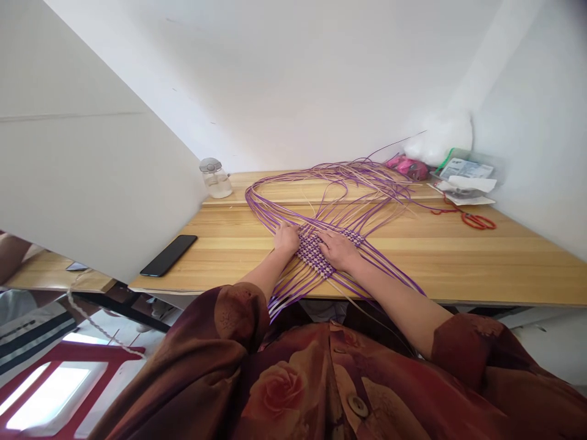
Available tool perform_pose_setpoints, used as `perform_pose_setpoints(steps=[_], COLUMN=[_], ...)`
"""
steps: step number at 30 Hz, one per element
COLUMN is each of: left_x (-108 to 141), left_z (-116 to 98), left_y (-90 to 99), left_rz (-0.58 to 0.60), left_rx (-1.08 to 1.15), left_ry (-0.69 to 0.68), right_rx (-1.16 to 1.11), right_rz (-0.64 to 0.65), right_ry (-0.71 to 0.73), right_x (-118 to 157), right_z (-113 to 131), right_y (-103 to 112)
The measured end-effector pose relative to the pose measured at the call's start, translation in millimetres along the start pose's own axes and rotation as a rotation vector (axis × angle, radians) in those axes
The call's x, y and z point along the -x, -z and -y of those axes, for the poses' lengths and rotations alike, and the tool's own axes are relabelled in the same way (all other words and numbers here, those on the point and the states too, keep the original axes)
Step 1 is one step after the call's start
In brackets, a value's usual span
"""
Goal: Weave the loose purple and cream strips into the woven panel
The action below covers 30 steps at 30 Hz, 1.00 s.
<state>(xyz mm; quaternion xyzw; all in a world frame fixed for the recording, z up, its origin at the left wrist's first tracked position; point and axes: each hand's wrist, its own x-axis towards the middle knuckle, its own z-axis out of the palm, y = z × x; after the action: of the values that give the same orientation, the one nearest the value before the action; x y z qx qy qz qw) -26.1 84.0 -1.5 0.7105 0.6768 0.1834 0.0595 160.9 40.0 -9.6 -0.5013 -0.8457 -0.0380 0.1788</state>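
Observation:
A checkered woven piece (314,254) of purple and beige strands lies on the wooden table near its front edge. Long loose strands (275,177) fan out from it, looping toward the back and hanging over the front edge. My left hand (287,238) is at the upper left edge of the weave, its fingers bent round strands there. Across the upper right part of the weave rests my right hand (336,249), fingers spread somewhat and touching the woven surface; its thumb lies on the weave.
A black phone (169,255) lies at the table's left, with a lidded clear jar (216,178) behind it. Red-handled scissors (478,220), papers (466,183), a pink bundle (408,167) and a white bag (440,139) are at the right. Part of another person (13,255) shows at far left.

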Motion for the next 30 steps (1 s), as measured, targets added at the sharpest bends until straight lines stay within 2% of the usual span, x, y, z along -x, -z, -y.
perform_pose_setpoints(steps=[9,14,30], left_x=[8,9,2], left_z=[0,1,-1], left_y=[2.1,0.1,12.6], left_rz=[-0.014,-0.026,0.136], left_rx=[-0.028,-0.051,-0.135], left_ry=[-0.107,-0.114,-0.188], right_rx=[-0.005,0.001,0.01], right_rz=[-0.007,-0.001,0.005], right_ry=[0.007,0.002,-0.011], right_x=[0,0,-1], right_z=[1,2,1], right_y=[0,2,-1])
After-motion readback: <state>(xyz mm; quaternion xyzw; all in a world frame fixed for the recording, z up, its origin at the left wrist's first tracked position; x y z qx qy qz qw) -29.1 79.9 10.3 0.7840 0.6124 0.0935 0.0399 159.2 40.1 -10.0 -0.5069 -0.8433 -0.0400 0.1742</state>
